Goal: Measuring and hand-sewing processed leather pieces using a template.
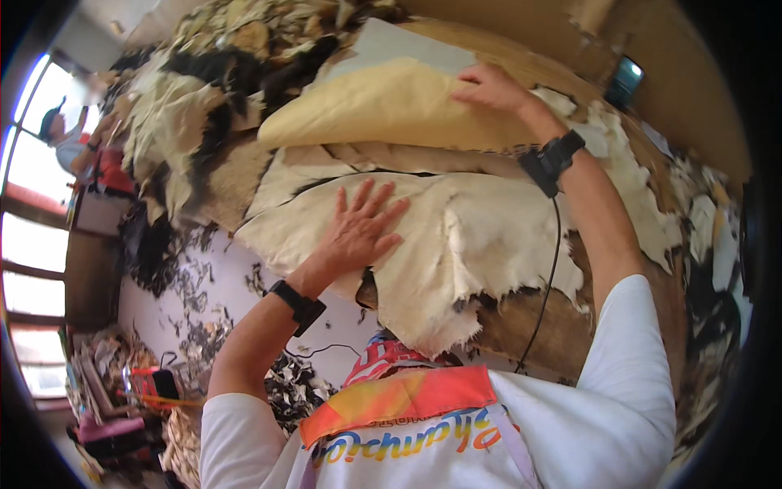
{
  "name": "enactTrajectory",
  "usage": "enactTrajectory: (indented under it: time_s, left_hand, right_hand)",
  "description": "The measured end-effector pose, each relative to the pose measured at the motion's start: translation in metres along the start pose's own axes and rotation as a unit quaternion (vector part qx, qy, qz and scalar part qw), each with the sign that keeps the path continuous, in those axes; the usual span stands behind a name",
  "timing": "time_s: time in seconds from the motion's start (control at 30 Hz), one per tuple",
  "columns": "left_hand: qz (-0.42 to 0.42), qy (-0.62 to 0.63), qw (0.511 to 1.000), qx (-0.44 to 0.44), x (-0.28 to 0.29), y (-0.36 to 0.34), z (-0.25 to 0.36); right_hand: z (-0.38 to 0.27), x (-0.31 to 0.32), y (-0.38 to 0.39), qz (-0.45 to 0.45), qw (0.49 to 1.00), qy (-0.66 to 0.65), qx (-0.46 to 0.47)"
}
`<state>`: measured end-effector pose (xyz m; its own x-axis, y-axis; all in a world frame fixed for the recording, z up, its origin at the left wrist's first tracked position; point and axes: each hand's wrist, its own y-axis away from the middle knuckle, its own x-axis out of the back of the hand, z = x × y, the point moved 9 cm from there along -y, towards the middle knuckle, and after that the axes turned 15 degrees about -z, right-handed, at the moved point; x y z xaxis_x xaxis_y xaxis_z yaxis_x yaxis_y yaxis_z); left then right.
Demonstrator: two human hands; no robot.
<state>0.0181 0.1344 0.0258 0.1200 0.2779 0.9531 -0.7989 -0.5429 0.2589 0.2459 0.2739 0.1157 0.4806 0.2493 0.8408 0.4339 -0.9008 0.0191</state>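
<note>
L hand (358,226) spread flat on cream hide (415,244). R hand (495,88) on tan sheet (366,110), nr upper edge. B&w scraps (297,385) on floor (232,293).

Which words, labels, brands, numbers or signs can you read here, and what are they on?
White shirt: large multicoloured lettering, upside down, and smaller outlined letters partly covered; I don't copy out wording.
Red cloth: white markings, too unclear to read.
Yellow sheet: no readable text.

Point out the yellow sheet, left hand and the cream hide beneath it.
Yellow sheet (379,107): head view, middle of its face.
Left hand (359,228): head view, back of it.
Cream hide (419,254): head view, central surface.
</note>
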Motion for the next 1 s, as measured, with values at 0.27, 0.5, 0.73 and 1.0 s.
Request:
enactTrajectory:
  time_s: [0.27, 0.5, 0.73, 1.0]
  left_hand:
    - [0.039, 0.017, 0.995, -0.091, 0.011, 0.028, 0.011]
    - [-0.18, 0.177, 0.923, -0.289, 0.083, 0.077, 0.094]
    - [-0.114, 0.035, 0.969, -0.215, 0.063, -0.058, 0.059]
    - [-0.088, 0.051, 0.951, -0.291, 0.045, -0.15, 0.148]
  right_hand:
    - [-0.1, -0.101, 0.117, 0.018, 0.989, 0.149, -0.012]
    - [-0.091, -0.141, 0.147, 0.055, 0.986, 0.126, -0.092]
    - [-0.089, -0.106, 0.18, 0.156, 0.977, 0.048, -0.14]
    - [0.0, -0.049, 0.303, 0.198, 0.93, 0.108, -0.291]
